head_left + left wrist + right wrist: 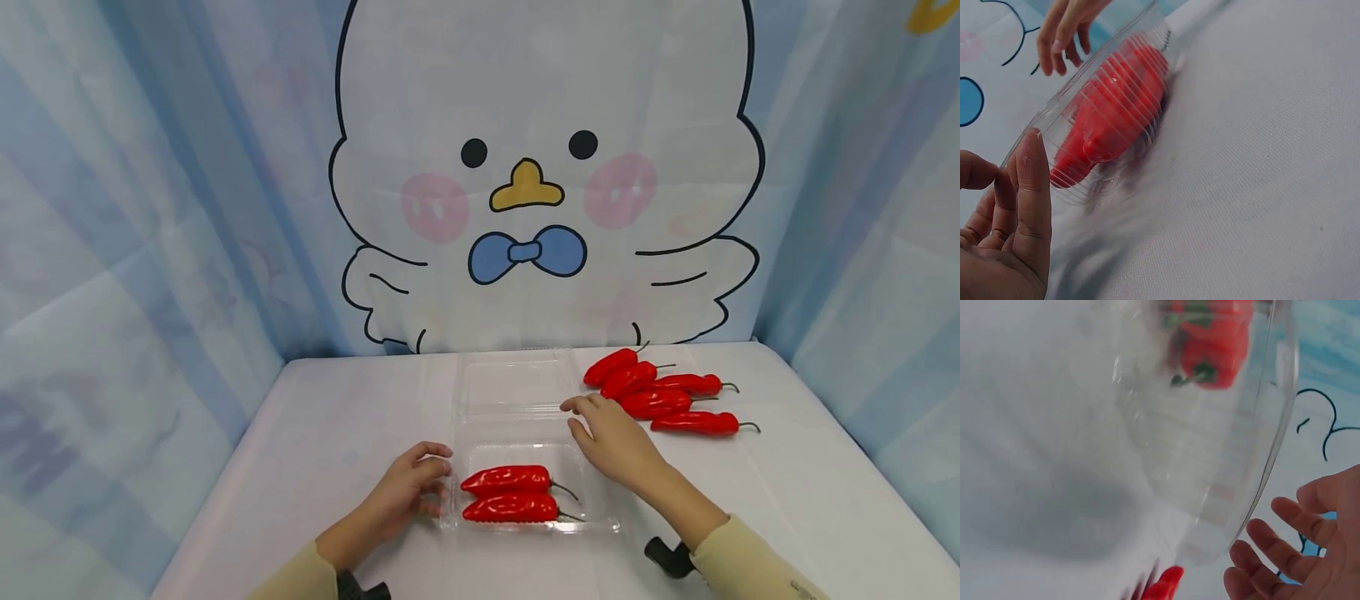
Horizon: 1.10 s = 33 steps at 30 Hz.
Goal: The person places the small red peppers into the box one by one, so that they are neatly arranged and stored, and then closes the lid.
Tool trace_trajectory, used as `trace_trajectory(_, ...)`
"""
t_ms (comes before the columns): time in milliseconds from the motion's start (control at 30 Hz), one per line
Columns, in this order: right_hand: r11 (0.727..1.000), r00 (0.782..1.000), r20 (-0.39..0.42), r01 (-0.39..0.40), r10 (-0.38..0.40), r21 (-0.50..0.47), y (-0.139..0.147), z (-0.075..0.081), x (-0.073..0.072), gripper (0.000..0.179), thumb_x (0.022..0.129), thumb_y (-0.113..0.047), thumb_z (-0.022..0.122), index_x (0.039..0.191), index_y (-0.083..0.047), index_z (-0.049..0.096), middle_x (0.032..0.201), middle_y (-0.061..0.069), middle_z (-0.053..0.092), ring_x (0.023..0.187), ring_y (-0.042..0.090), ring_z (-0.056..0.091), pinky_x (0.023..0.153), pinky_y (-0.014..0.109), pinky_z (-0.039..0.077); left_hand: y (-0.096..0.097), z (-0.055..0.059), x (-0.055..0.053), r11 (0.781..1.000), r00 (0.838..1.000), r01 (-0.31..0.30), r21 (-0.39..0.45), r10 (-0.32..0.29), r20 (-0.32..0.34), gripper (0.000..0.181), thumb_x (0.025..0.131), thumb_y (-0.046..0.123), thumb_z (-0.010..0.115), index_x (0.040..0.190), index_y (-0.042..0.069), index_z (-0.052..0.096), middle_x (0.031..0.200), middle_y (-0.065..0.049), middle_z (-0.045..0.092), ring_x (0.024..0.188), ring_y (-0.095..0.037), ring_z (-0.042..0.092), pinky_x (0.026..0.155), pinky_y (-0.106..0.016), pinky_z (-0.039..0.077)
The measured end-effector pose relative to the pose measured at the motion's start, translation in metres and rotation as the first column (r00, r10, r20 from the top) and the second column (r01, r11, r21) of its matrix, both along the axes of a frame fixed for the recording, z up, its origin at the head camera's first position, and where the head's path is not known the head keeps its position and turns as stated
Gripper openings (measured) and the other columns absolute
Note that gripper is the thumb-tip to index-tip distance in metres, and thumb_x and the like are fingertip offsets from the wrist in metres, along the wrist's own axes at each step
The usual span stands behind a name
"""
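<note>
A clear plastic clamshell box [600, 496] lies unfolded on the table, its lid [513, 383] laid back behind the tray. Two red chili peppers [510, 507] lie side by side in the tray, stems to the right. At the tray's left edge, my left hand [408, 492] pinches the rim between thumb and fingers; the left wrist view shows the thumb [975, 170] at the clear edge. My right hand [615, 437] hovers by the box's back right corner with fingers loosely bent and apart, nothing in them. Loose chili peppers [656, 404] lie just beyond it.
Those loose peppers form a pile at the back right of the white table [352, 417]. A curtain [525, 308] with a cartoon bird hangs right behind the table's back edge, and more curtain closes both sides. Black wrist mounts [670, 557] sit by the sleeves.
</note>
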State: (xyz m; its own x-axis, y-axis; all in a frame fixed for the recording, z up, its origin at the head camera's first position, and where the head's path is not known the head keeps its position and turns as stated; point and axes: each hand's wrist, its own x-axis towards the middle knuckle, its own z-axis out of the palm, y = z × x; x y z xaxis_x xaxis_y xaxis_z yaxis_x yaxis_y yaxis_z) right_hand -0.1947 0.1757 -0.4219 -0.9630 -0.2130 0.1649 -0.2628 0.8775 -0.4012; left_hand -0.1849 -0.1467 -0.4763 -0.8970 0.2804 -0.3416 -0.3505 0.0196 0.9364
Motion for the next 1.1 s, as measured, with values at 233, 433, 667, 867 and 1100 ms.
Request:
trace_trajectory(233,0.998,0.999,-0.014,0.039,-0.039,0.043,0.025,0.001,-0.002,0.036,0.094,-0.02,0.071,0.128,-0.008,0.067,0.125,0.018,0.066,0.11,0.037,0.065,0.092,0.054,0.059,-0.001,-0.001,0.002,1.0,1.0,-0.013,-0.001,0.013,0.0,0.039,0.101,0.018,0.059,0.134,0.002,0.046,0.104,-0.006,0.062,0.072,-0.012,0.061,0.058,-0.025,0.06)
trace_trajectory(433,0.992,0.996,-0.035,0.086,-0.083,0.094,0.052,-0.001,-0.002,0.042,0.091,-0.022,0.075,0.129,-0.005,0.066,0.126,0.023,0.065,0.111,0.042,0.064,0.09,0.059,0.058,0.0,-0.002,0.004,1.0,1.0,-0.017,-0.004,0.017,0.008,0.038,0.101,0.018,0.059,0.134,0.003,0.046,0.103,-0.005,0.061,0.072,-0.013,0.061,0.058,-0.026,0.061)
trace_trajectory(667,0.984,0.994,-0.068,0.096,-0.087,0.148,0.085,-0.011,-0.001,0.043,0.087,-0.019,0.079,0.124,-0.001,0.067,0.122,0.025,0.066,0.11,0.045,0.064,0.09,0.062,0.057,0.001,-0.001,0.005,1.0,1.0,-0.02,-0.02,0.021,0.01,0.039,0.101,0.018,0.059,0.134,0.003,0.046,0.104,-0.006,0.062,0.072,-0.013,0.062,0.058,-0.026,0.061)
trace_trajectory(867,0.976,0.993,-0.066,0.111,-0.1,0.188,0.111,-0.023,-0.005,0.043,0.087,-0.018,0.079,0.124,0.0,0.066,0.121,0.028,0.064,0.111,0.049,0.061,0.091,0.068,0.053,0.002,0.0,0.005,1.0,1.0,-0.019,-0.021,0.019,0.009,0.038,0.101,0.018,0.059,0.133,0.003,0.046,0.105,-0.007,0.061,0.072,-0.012,0.062,0.058,-0.026,0.061)
trace_trajectory(1100,0.976,0.991,-0.052,0.13,-0.122,0.177,0.137,-0.035,-0.01,0.047,0.086,-0.017,0.078,0.126,0.003,0.064,0.124,0.033,0.059,0.111,0.054,0.058,0.092,0.073,0.049,0.002,-0.001,0.003,0.999,1.0,-0.012,-0.03,0.012,0.006,0.039,0.1,0.018,0.059,0.134,0.002,0.046,0.105,-0.007,0.062,0.072,-0.013,0.062,0.059,-0.026,0.061)
